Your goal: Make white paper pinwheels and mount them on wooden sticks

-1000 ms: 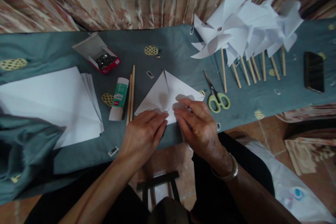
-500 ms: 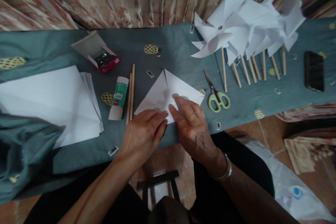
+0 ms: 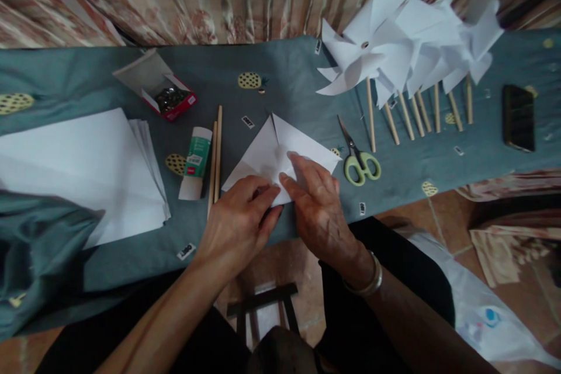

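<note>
A folded white sheet of paper lies on the cloth in front of me, its corners folded in toward the middle. My left hand is closed at its near left edge, pinching the paper between thumb and curled fingers. Fingers stretched out, my right hand presses on the sheet's right half, the fingertips near its centre. Two thin wooden sticks lie just left of the paper, beside a green and white glue stick. To the right rest scissors with light green handles.
White paper pinwheels on several wooden sticks lie at the back right, with a dark phone beyond. An opened red box of small metal pieces stands back left, behind a stack of white paper. A curtain borders the far edge.
The left fingers have curled more at the paper's near edge, and the thumb has shifted. My right hand stays pressed on the sheet. The whole view has moved slightly.
</note>
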`<state>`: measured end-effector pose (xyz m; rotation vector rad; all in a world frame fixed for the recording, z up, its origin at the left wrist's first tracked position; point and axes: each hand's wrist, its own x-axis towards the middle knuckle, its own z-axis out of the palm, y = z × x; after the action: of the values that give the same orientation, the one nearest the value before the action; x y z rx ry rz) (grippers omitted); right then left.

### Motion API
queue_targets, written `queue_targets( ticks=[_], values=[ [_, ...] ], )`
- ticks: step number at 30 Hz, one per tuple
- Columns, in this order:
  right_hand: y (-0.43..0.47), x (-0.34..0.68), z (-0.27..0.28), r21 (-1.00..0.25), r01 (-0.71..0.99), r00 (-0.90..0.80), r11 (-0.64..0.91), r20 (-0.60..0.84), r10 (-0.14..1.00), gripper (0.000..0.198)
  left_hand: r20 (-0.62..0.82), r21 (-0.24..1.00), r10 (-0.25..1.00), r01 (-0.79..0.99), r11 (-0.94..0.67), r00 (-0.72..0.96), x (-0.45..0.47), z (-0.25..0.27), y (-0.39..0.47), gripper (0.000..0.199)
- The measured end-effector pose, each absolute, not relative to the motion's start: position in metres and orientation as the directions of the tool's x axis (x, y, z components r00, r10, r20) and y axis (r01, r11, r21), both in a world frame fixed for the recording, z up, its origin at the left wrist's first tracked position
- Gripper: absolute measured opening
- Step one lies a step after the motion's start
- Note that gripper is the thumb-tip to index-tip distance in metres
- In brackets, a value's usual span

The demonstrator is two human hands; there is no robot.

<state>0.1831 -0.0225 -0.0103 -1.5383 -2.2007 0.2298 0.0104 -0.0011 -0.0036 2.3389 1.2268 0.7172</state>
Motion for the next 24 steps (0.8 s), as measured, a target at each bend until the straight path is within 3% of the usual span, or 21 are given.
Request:
queue_targets(
  ticks=[11, 18, 24],
  values=[
    [-0.013, 0.198, 0.006, -0.497, 0.791, -0.261, 0.357, 0.253, 0.931, 0.042, 0.228, 0.569, 0.840, 0.632, -0.526, 0.493, 0.011, -0.002, 0.002, 0.018],
    [0.008, 0.220, 0.005, -0.352, 0.907, -0.154, 0.231, 0.232, 0.960, 0.045, 0.228, 0.536, 0.816, 0.631, -0.561, 0.531, 0.010, 0.000, 0.002, 0.017],
    [0.006, 0.225, 0.007, -0.391, 0.902, -0.076, 0.180, 0.266, 0.961, 0.040, 0.264, 0.460, 0.775, 0.631, -0.625, 0.574, 0.005, 0.009, 0.008, 0.019]
  ],
)
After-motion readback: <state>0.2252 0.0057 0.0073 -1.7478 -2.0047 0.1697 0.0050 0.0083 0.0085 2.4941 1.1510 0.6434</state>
